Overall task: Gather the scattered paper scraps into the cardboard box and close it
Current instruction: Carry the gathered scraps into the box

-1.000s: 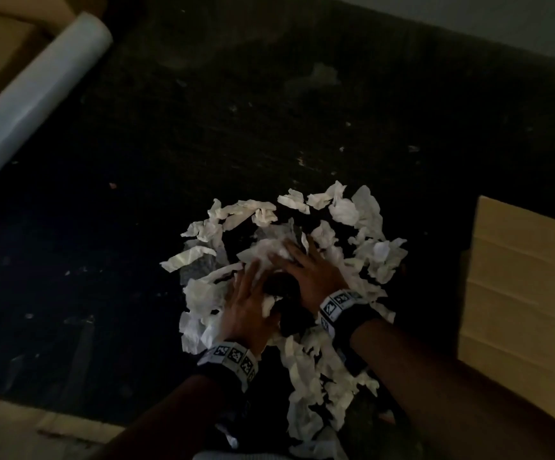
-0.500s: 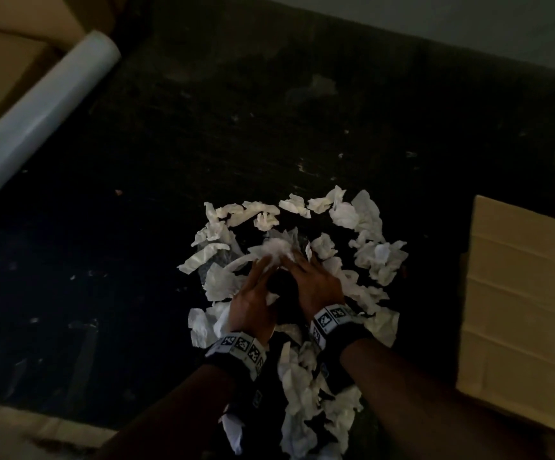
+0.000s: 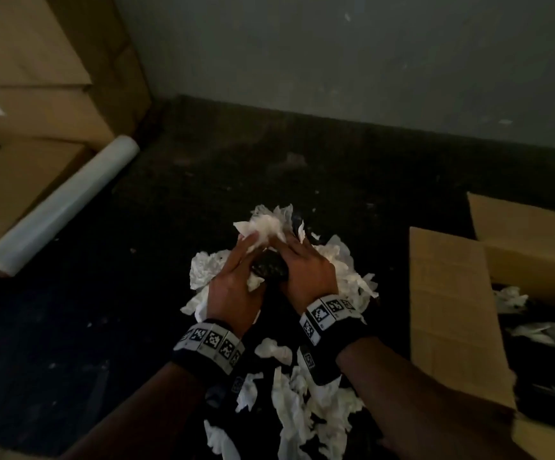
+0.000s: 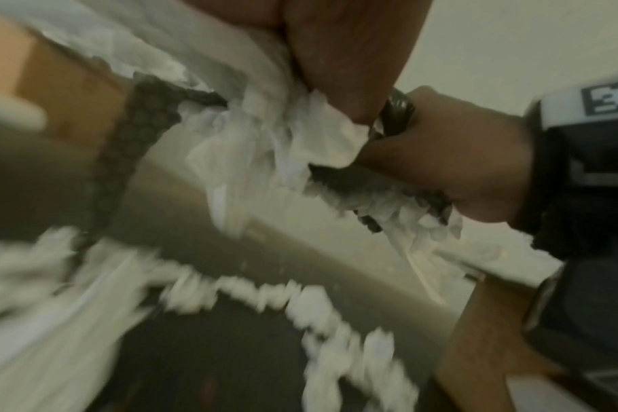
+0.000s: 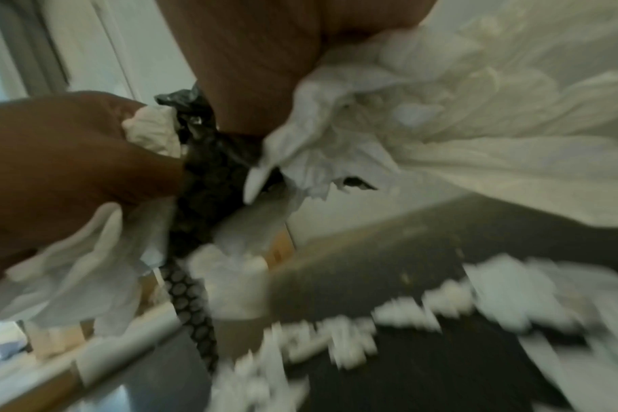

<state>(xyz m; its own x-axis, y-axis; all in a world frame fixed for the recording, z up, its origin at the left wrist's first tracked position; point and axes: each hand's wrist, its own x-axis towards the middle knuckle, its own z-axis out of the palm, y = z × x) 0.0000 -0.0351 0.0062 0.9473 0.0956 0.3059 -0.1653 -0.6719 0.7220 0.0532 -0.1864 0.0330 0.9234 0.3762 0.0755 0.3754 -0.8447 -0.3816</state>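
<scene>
Both hands hold one bundle of white paper scraps [image 3: 266,224] above the dark floor, with a dark honeycomb-patterned piece [image 3: 269,268] caught between the palms. My left hand [image 3: 236,277] grips the bundle's left side and my right hand [image 3: 306,270] its right side. The left wrist view shows crumpled paper [image 4: 265,125] clutched in the fingers; in the right wrist view paper [image 5: 441,111] spills from the hand. More scraps [image 3: 306,403] lie on the floor under my wrists. The open cardboard box [image 3: 449,310] stands to the right with scraps [image 3: 542,333] inside.
A roll of pale film [image 3: 60,204] lies on the floor at the left, against stacked cardboard boxes [image 3: 37,78]. A grey wall [image 3: 336,61] closes off the far side. Dark floor [image 3: 136,327] lies bare to the left of my hands.
My hands have drawn together around the scraps and lifted a bundle off the floor. The view has tilted up, so more of the wall and the box shows.
</scene>
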